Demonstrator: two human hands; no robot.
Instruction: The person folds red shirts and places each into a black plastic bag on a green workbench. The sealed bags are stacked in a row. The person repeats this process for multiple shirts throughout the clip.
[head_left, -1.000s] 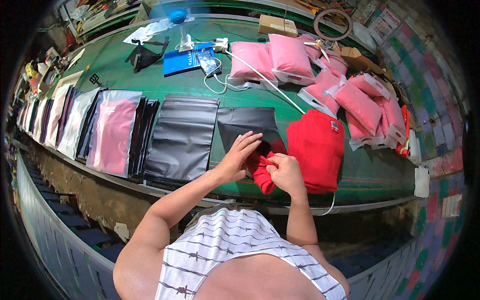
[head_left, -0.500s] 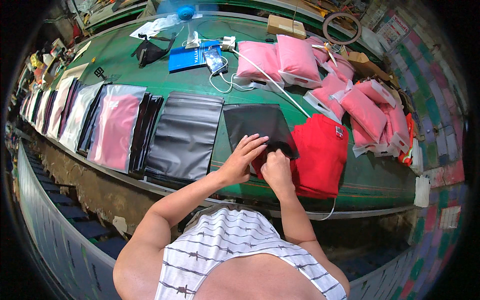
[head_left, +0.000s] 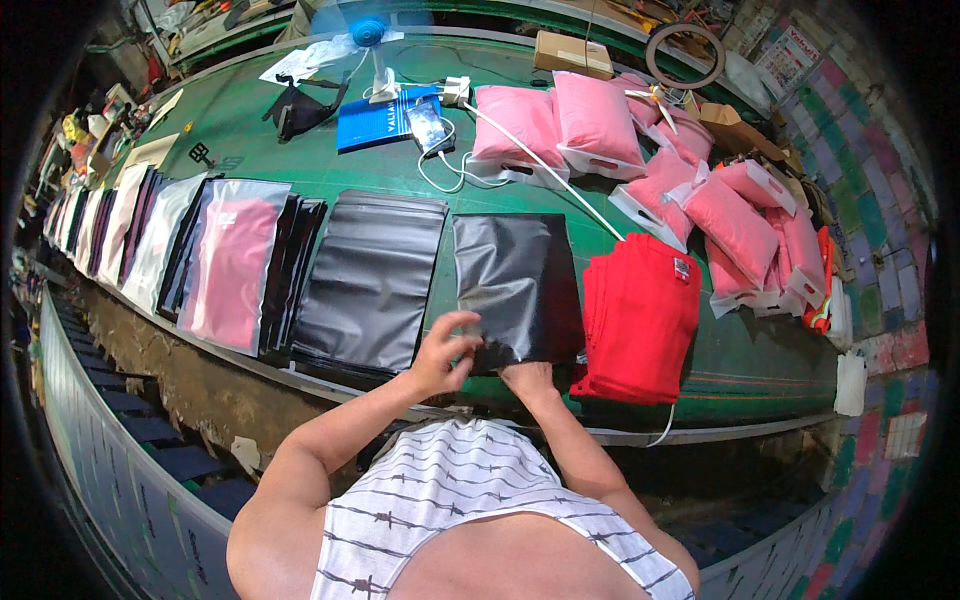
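In front of me a black plastic bag [head_left: 518,285] lies on the green table, its surface wrinkled. My right hand [head_left: 528,378] reaches in at the bag's near edge. Its fingers are hidden by the black plastic, and I cannot tell whether they are inside or under it. Beside the bag's near left corner is my left hand [head_left: 447,350], fingers curved and apart, with nothing in it. A stack of folded red garments [head_left: 642,318] sits just right of the bag. To the left lies a pile of flat black bags [head_left: 370,280].
A row of packed garments [head_left: 232,270] leans along the left. Pink packages [head_left: 735,225] are heaped at the right and far side. Behind stand a small blue fan [head_left: 369,32], a blue box [head_left: 375,122] and a phone with cables [head_left: 428,125]. The table's edge [head_left: 760,430] runs near me.
The bag's near edge has come toward me and now lies flatter. My right hand has moved nearer, its fingers now out of sight. My left hand has come off the bag's top toward me.
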